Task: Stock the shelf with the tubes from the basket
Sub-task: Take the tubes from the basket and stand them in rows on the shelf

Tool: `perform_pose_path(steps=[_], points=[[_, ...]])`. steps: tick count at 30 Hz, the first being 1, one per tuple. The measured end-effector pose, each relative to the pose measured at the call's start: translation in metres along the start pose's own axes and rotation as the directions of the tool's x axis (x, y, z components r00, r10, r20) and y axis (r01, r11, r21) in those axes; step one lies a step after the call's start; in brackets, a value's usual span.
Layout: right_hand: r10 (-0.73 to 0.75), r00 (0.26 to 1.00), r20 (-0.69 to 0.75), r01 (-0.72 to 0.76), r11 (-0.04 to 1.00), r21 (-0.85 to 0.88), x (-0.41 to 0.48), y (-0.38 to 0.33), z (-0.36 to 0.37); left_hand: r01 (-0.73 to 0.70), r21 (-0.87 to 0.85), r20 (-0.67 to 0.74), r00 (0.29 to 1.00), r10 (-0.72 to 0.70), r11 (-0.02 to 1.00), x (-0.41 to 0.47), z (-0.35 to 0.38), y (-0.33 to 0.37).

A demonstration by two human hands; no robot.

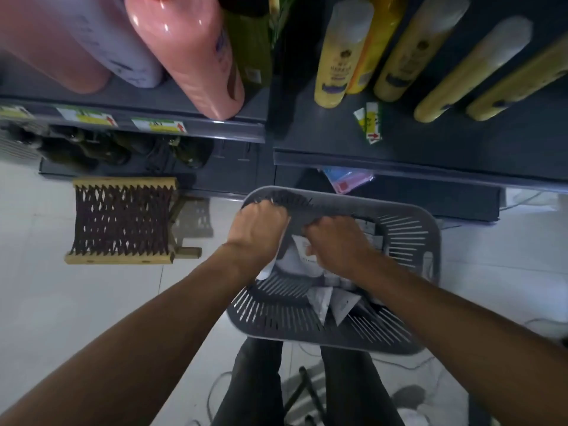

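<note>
A grey slotted basket stands on the floor below the dark shelf. Inside it lie white tubes, some with dark ends. Both my hands are down in the basket, close together. My left hand is curled at the far rim, gripping the dark end of a white tube that runs out below the fist. My right hand is closed over another white tube; its fingers are hidden under the knuckles. The basket's middle is covered by my hands.
Yellow bottles stand on the right shelf, with bare shelf board in front of them. Pink bottles fill the left shelf. A woven wooden stool sits left of the basket. My legs and loose cables are below the basket.
</note>
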State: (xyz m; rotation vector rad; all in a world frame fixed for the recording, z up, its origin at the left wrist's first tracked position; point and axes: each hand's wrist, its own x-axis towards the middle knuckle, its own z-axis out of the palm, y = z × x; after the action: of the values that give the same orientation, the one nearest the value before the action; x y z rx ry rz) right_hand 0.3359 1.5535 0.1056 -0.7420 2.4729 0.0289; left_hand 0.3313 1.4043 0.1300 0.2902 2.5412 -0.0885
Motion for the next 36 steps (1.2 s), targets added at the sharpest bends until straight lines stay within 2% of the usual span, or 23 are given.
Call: perform_pose_path(steps=[4,8,15,22,25,32,36], points=[[0.030,0.992,-0.126,-0.036,0.998,-0.042,-0.034,0.008,-0.076,-0.031,0.034,-0.089,0.995,0.034,0.999,-0.031,-0.046,-0.003],[0.016,0.971,-0.239,-0.044,0.992,-0.115,-0.075,0.016,-0.154,-0.034,0.043,-0.117,0.992,0.038,0.999,-0.064,-0.107,-0.004],[-0.020,0.924,-0.381,-0.096,0.954,-0.284,-0.147,0.031,-0.266,-0.071,0.052,-0.345,0.935,0.085,0.996,-0.117,-0.227,0.002],[-0.054,0.806,-0.589,-0.098,0.970,-0.223,-0.198,0.054,-0.350,-0.097,0.048,-0.513,0.851,0.108,0.994,-0.140,-0.328,0.008],[0.004,0.803,-0.596,-0.125,0.979,-0.162,-0.213,0.065,-0.387,-0.134,0.019,-0.575,0.809,0.121,0.991,-0.143,-0.367,0.010],[0.139,0.740,-0.658,-0.199,0.980,-0.017,-0.213,0.098,-0.449,-0.210,-0.016,-0.761,0.637,0.124,0.978,-0.130,-0.438,0.009],[0.156,0.736,-0.659,-0.235,0.972,-0.032,-0.192,0.111,-0.460,-0.162,-0.003,-0.775,0.624,0.100,0.987,-0.105,-0.453,0.009]])
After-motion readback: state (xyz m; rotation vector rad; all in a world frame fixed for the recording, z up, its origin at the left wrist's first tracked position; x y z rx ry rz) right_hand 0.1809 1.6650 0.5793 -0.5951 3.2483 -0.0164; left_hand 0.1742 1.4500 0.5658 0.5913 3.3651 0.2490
